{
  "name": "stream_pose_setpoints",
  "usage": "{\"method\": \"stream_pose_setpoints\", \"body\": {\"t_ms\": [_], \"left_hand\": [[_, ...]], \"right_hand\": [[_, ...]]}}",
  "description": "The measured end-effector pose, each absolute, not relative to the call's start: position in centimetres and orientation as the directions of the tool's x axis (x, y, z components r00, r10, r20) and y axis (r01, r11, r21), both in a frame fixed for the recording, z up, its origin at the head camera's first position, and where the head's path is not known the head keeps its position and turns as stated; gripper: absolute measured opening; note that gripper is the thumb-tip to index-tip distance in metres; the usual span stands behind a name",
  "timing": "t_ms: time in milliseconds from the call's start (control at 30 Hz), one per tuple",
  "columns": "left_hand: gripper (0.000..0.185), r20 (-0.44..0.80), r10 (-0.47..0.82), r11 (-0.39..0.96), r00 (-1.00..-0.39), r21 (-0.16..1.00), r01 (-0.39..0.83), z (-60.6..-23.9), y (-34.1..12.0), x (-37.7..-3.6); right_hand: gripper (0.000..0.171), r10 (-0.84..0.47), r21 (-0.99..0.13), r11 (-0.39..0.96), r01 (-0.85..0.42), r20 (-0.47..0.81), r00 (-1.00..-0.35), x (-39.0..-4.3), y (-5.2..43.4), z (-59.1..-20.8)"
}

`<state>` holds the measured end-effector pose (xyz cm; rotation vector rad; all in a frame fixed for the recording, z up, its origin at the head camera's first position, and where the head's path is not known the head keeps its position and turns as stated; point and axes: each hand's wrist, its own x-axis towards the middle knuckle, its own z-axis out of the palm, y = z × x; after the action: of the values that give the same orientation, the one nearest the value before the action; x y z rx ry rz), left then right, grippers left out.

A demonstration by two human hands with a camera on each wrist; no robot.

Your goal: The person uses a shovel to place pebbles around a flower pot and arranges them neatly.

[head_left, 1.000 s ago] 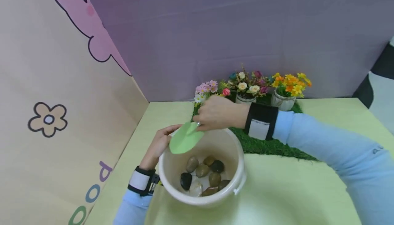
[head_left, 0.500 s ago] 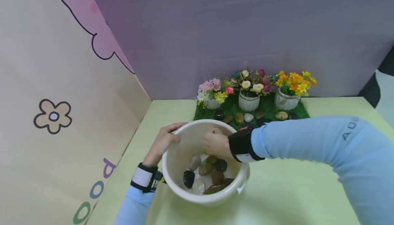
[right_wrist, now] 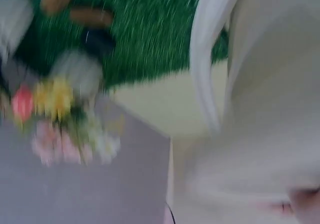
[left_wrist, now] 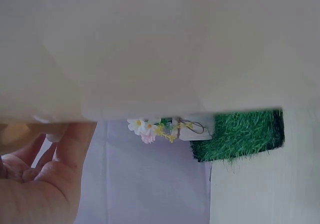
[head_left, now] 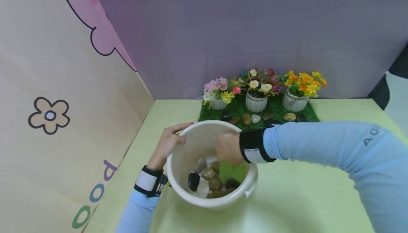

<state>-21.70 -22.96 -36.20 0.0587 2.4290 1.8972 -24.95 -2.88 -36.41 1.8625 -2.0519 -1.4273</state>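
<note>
A cream bucket (head_left: 213, 203) stands on the table, tilted towards me, with several smooth stones (head_left: 208, 173) in its bottom. My left hand (head_left: 165, 144) grips its rim at the far left, thumb on the inside. The bucket wall (left_wrist: 150, 48) fills the upper part of the left wrist view, beside that hand (left_wrist: 45, 189). Inside the bucket, my right hand (head_left: 228, 148) holds a light green hand shovel. Its blade (head_left: 232, 171) points down among the stones at the right side; its handle is hidden in the fist. The right wrist view is blurred.
Behind the bucket lies a green grass mat (head_left: 313, 114). Three potted flower bunches stand on it: pink and yellow (head_left: 220, 89), mixed roses (head_left: 259, 84), orange (head_left: 304, 82). Several stones (head_left: 246, 119) lie before them. A decorated wall panel (head_left: 105, 126) borders the table's left.
My right hand has come down from above the bucket's far rim into the bucket with the shovel. The blade now covers some stones at the right. My left hand stays on the rim.
</note>
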Motion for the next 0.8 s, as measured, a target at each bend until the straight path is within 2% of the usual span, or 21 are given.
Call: {"method": "stream_pose_setpoints", "body": {"t_ms": [100, 200, 500, 800], "left_hand": [[0.060, -0.025, 0.056, 0.231, -0.998, 0.973, -0.011, -35.7, -22.8, -21.5], [0.059, -0.032, 0.060, 0.216, -0.998, 0.976, -0.018, -35.6, -22.7, -21.4], [0.060, -0.037, 0.037, 0.227, -0.999, 0.974, -0.028, -35.7, -22.7, -21.2], [0.058, -0.027, 0.058, 0.237, -0.998, 0.971, -0.012, -35.9, -22.9, -21.4]], "right_hand": [[0.026, -0.787, 0.460, 0.000, -0.888, -0.548, -0.283, -24.6, -2.9, -37.2], [0.029, -0.780, 0.335, 0.119, -0.935, -0.551, -0.297, -23.9, -3.0, -37.3], [0.031, -0.800, 0.160, 0.267, -0.950, -0.513, -0.311, -24.1, -3.0, -37.1], [0.043, -0.839, -0.134, 0.403, -0.905, -0.448, -0.307, -24.8, -2.0, -35.0]]}}
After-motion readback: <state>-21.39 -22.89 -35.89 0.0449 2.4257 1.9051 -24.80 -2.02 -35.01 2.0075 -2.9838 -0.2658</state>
